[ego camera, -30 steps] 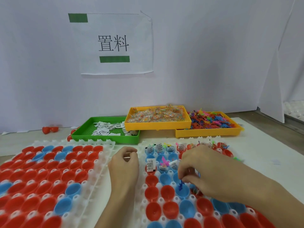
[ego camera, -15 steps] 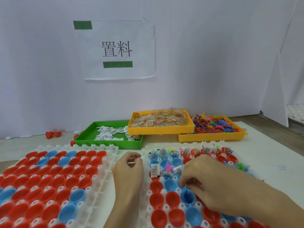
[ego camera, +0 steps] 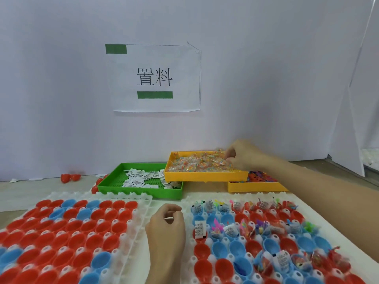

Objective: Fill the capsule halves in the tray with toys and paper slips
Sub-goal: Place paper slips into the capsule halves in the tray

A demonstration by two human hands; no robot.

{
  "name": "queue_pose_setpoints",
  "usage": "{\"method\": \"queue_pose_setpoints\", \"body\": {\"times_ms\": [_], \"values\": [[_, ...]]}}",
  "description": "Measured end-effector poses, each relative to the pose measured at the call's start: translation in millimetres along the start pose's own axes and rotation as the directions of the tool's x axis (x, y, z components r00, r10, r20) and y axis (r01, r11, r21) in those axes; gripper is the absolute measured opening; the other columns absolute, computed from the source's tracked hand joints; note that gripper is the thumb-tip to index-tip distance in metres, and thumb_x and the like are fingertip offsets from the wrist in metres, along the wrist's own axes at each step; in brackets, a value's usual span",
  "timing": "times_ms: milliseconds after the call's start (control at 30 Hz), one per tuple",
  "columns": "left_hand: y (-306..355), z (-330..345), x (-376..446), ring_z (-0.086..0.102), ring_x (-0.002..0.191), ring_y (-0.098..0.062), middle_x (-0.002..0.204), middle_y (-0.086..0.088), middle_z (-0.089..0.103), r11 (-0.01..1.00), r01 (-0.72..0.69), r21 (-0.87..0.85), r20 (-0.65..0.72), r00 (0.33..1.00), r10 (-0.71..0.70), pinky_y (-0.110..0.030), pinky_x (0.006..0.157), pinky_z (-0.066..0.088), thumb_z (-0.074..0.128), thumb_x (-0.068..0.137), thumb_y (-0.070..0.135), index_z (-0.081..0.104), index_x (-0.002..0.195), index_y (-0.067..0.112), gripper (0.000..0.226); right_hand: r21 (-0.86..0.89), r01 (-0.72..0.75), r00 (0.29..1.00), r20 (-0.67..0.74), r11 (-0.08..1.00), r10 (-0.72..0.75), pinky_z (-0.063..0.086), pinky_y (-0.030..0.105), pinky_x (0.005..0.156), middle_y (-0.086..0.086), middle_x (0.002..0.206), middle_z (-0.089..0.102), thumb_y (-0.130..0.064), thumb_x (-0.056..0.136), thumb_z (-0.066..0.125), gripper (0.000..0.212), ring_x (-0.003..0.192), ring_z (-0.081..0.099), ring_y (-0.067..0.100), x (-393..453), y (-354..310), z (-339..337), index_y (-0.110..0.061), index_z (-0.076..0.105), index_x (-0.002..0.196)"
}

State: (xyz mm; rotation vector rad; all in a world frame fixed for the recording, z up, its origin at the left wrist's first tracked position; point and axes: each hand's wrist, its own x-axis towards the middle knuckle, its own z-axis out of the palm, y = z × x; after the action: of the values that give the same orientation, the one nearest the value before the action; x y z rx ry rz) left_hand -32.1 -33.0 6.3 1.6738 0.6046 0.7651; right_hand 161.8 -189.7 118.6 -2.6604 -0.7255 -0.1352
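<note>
Yellow bin (ego camera: 205, 174) of wrapped toys (ego camera: 196, 166): right hand (ego camera: 242, 154) reaching in, fingers curling on packets. Left hand (ego camera: 166, 222) pinching slips beside tray (ego camera: 209, 241). Best grabbing small bunch only, then dropping one per empty half (ego camera: 220, 249).

1. Only two hands and forearms of the person showed in the head view.
2. The left hand (ego camera: 166, 224) was bare, with no glove, ring or watch visible.
3. The left forearm below it was bare, with no sleeve in sight.
4. The right hand (ego camera: 243, 154) was likewise bare.
5. The right forearm was uncovered up to the frame edge, with no cuff or band.
</note>
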Motion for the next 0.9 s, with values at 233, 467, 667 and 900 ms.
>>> {"method": "queue_pose_setpoints", "body": {"times_ms": [233,467,667,900], "values": [[1,1,1,0.065,0.069,-0.010,0.072,0.008,0.068,1.000,0.009,0.008,0.006,1.000,-0.009,-0.032,0.067,0.055,0.058,0.086,0.005,0.070,0.071,0.025,0.027,0.130,-0.064,0.983,0.177,0.990,0.040,0.048,0.033,0.100,0.011,0.130,0.065,-0.009,0.093,0.069,0.016,0.126,0.055,0.027,27,-12,35,-0.006,0.076,0.107],[0,0,2,0.065,0.062,-0.012,0.066,0.007,0.068,1.000,0.005,0.000,0.011,1.000,-0.005,-0.026,0.060,0.051,0.058,0.085,0.005,0.069,0.069,0.024,0.028,0.134,-0.047,0.996,0.079,0.990,0.036,0.048,0.025,0.073,-0.001,0.092,0.070,-0.010,0.095,0.066,0.013,0.098,0.061,0.018,26,-3,33,-0.005,0.077,0.089],[1,1,1,0.066,0.068,-0.017,0.071,0.006,0.069,1.000,0.006,-0.002,-0.004,1.000,-0.006,-0.037,0.068,0.056,0.058,0.085,0.006,0.070,0.070,0.024,0.027,0.173,-0.075,0.987,0.154,0.982,0.048,0.047,0.035,0.099,0.006,0.131,0.062,-0.017,0.092,0.072,0.015,0.126,0.054,0.025,20,5,27,-0.008,0.076,0.103],[1,0,1,0.066,0.071,-0.016,0.077,0.005,0.069,1.000,0.019,-0.004,0.008,1.000,-0.019,-0.034,0.067,0.055,0.057,0.086,0.007,0.070,0.074,0.025,0.025,0.250,-0.067,0.997,0.042,0.966,0.058,0.048,0.024,0.076,0.009,0.106,0.063,-0.006,0.091,0.070,0.017,0.104,0.059,0.022,23,3,27,-0.009,0.073,0.107]]}}
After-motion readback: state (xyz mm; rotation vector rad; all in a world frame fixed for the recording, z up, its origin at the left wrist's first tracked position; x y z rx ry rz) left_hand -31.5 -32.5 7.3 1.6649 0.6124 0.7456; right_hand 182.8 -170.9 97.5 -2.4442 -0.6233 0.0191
